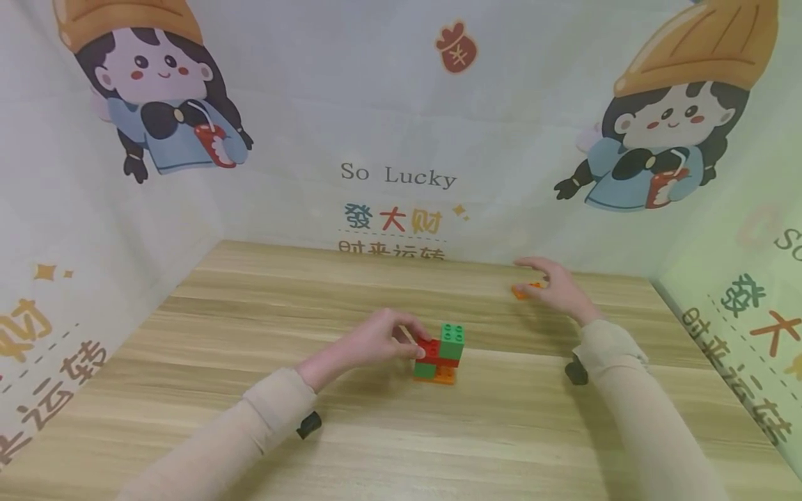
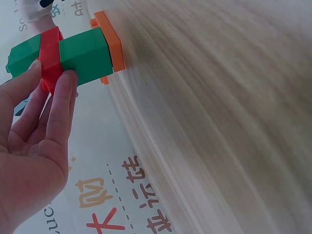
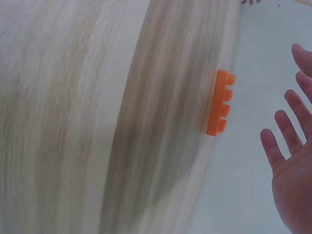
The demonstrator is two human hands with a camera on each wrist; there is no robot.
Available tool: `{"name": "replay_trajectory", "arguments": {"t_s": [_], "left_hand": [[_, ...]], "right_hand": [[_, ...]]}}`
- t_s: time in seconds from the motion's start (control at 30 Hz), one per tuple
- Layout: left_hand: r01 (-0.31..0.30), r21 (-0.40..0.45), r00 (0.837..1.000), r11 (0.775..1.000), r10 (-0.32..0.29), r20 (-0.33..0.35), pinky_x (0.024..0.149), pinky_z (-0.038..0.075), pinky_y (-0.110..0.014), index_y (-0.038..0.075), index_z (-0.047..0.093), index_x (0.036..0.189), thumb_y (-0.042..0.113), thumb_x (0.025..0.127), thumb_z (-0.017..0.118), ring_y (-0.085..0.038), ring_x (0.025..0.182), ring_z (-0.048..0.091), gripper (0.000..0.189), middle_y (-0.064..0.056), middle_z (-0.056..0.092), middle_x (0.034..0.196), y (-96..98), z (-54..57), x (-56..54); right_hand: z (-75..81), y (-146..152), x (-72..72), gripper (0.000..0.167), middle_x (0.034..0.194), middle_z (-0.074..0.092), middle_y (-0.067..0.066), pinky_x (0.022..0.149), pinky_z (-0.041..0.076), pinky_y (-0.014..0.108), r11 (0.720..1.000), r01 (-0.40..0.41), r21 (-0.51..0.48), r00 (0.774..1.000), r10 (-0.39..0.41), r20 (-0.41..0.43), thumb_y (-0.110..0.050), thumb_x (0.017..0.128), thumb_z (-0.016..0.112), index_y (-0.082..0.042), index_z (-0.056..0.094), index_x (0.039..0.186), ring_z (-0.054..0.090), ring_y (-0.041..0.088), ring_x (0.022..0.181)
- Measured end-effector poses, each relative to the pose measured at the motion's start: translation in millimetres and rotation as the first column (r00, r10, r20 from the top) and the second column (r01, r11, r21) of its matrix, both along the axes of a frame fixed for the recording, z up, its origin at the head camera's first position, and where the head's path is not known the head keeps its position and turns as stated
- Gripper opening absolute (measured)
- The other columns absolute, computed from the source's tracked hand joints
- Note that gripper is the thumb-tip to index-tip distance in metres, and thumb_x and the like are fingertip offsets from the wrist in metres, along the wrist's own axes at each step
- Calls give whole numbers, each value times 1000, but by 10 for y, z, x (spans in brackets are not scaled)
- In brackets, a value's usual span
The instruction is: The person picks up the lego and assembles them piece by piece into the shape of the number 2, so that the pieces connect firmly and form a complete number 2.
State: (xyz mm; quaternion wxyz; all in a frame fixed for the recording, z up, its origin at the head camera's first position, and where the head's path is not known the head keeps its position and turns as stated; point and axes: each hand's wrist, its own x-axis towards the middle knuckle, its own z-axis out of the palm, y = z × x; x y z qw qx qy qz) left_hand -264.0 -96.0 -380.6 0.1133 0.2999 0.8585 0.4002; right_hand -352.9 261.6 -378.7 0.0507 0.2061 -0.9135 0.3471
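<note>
A small stack of toy building bricks stands on the table: a flat orange plate [image 1: 446, 376] at the bottom, a green brick [image 2: 87, 56] on it, a flat red brick [image 1: 447, 362] across, and another green brick [image 1: 452, 341] on top at the right. My left hand [image 1: 378, 339] pinches the stack at the red brick, thumb on one side and fingers on the other. Farther back to the right, my right hand [image 1: 560, 292] is spread over a loose flat orange brick [image 3: 218, 102]. In the right wrist view a gap separates its fingers from that brick.
The wooden table [image 1: 351, 445] meets a printed cloth backdrop [image 1: 401, 90] at the back, with cloth also along both sides. A small black device sits under each wrist, one on the left [image 1: 309, 424] and one on the right [image 1: 576, 372].
</note>
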Motion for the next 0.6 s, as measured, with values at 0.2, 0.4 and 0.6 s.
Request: {"name": "replay_trajectory", "arguments": {"t_s": [0.2,0.4,0.6], "left_hand": [[7,2,1000,1000,-7,4,71,58,-22,7,72,109,11,85,76,-12,84,71,24,-8,73,107,12,4,-3],[17,17,1000,1000,-17,15,71,58,-22,6,72,109,11,85,76,-13,85,71,25,-9,73,107,19,16,3],[14,22,1000,1000,-15,21,70,58,-22,6,72,109,11,85,76,-12,84,71,24,-9,73,107,6,11,1]], "right_hand": [[-75,44,-44,56,151,41,28,117,25,65,1000,3,12,1000,-3,-5,-11,91,68,3,47,141,32,47,143],[-94,64,-65,60,153,34,31,119,20,65,1000,12,27,999,-12,30,-14,91,68,3,44,143,26,50,145],[-141,121,-133,62,154,32,31,119,18,66,997,16,74,999,-19,40,-16,90,69,3,44,143,25,51,144]]}}
